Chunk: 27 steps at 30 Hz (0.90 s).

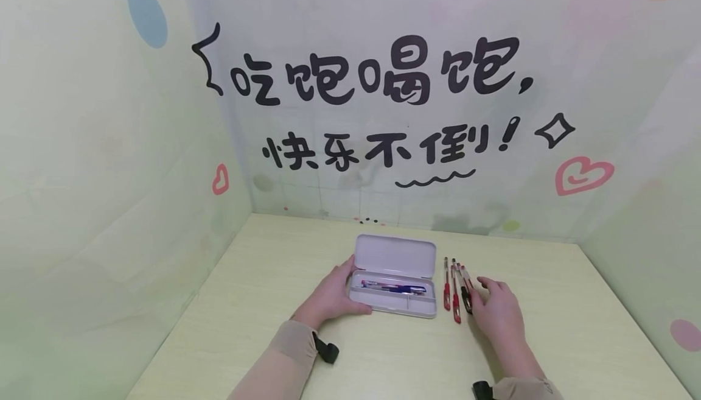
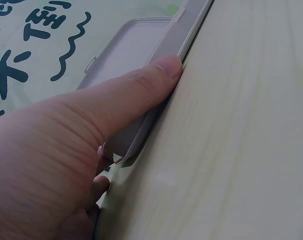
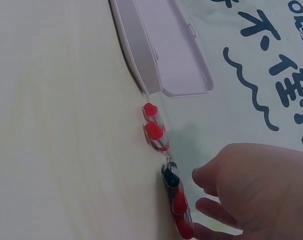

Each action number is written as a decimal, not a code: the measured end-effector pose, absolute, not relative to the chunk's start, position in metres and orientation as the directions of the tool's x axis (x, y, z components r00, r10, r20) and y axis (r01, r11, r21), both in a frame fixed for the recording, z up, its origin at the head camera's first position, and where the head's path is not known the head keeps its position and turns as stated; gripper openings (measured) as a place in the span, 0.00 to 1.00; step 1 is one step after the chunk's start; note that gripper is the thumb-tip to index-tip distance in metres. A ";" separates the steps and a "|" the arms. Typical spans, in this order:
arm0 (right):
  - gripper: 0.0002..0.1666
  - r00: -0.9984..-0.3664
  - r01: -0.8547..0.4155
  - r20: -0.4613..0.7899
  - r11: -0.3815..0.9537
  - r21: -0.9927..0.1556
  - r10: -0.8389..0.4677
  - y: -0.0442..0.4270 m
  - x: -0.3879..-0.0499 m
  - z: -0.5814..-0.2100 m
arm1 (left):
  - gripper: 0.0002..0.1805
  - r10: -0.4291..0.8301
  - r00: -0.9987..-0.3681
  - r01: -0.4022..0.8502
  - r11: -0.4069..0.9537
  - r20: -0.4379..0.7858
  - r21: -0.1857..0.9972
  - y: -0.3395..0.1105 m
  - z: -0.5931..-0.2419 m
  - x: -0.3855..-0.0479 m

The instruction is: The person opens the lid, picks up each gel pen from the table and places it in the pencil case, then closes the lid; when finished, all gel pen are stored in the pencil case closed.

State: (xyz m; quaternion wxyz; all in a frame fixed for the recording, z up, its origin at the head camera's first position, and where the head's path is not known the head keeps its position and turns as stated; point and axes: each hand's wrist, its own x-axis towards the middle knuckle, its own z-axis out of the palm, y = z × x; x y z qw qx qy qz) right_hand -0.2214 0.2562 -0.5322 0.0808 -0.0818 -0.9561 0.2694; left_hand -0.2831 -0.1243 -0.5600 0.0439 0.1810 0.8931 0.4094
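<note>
My left hand (image 1: 331, 296) grips the left end of an open pale-lilac pencil case (image 1: 391, 310), thumb along its front and fingers round the side. In the left wrist view the thumb presses the case's front wall (image 2: 166, 42). Inside lie a blue pen (image 1: 413, 289) and at least one other pen, partly hidden. Right of the case, several gel pens lie side by side, among them red pens (image 1: 446, 299) and a black pen (image 1: 466, 299). My right hand (image 1: 501, 312) is beside them, fingers loosely bent; whether a fingertip touches the end red pen (image 3: 185, 229) I cannot tell.
The case's raised lid (image 1: 394, 257) leans back toward the rear wall (image 1: 339, 199), which carries large black lettering. Pale walls also stand left and right of the light wood-grain table (image 1: 263, 290).
</note>
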 end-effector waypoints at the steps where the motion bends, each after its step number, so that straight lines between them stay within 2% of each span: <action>1: 0.31 -0.973 0.124 0.102 0.842 -0.524 0.207 0.257 -0.222 -0.533 | 0.78 0.359 -0.931 0.287 0.598 0.070 0.749 -0.124 -0.560 -0.283; 9: 0.29 -0.968 0.169 0.080 0.852 -0.496 0.239 0.260 -0.223 -0.535 | 0.78 0.362 -0.930 0.286 0.596 0.067 0.751 -0.124 -0.558 -0.282; 27: 0.23 -0.963 0.186 0.095 0.873 -0.452 0.254 0.263 -0.222 -0.536 | 0.78 0.359 -0.931 0.285 0.600 0.066 0.748 -0.125 -0.560 -0.282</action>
